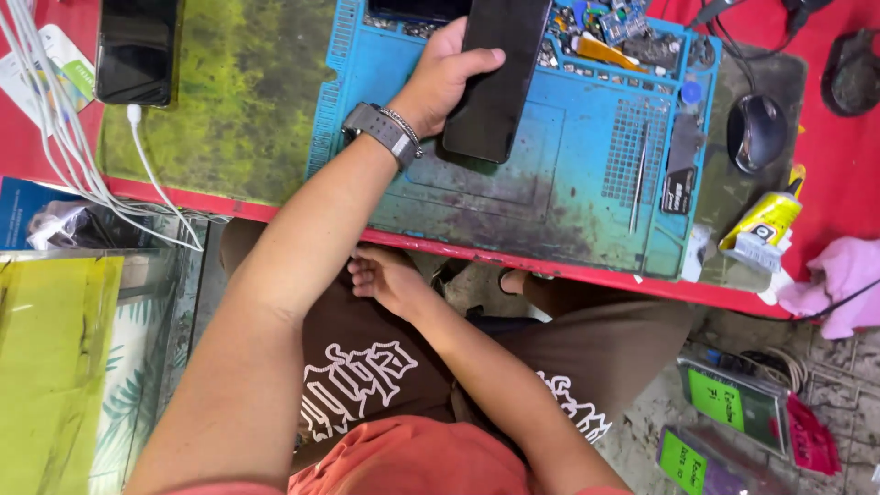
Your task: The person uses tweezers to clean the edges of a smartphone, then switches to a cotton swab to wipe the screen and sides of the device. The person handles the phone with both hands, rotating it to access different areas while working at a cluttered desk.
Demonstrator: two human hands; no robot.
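Note:
My left hand (443, 81) grips a black smartphone (495, 82) by its left edge, thumb across the screen, above a stained blue work mat (513, 197). A grey watch and a chain bracelet sit on that wrist. My right hand (385, 278) is down below the red table edge, resting on my lap over brown shorts with white print. Its fingers are curled and partly hidden; whether it holds anything cannot be seen.
A second black phone (136, 50) on a white cable (151, 174) lies on a green mat (229, 101) at left. Metal tweezers (636, 183), small parts trays (614, 37), a dark mouse (755, 131), a yellow glue tube (768, 223) and a pink cloth (841, 280) are at right.

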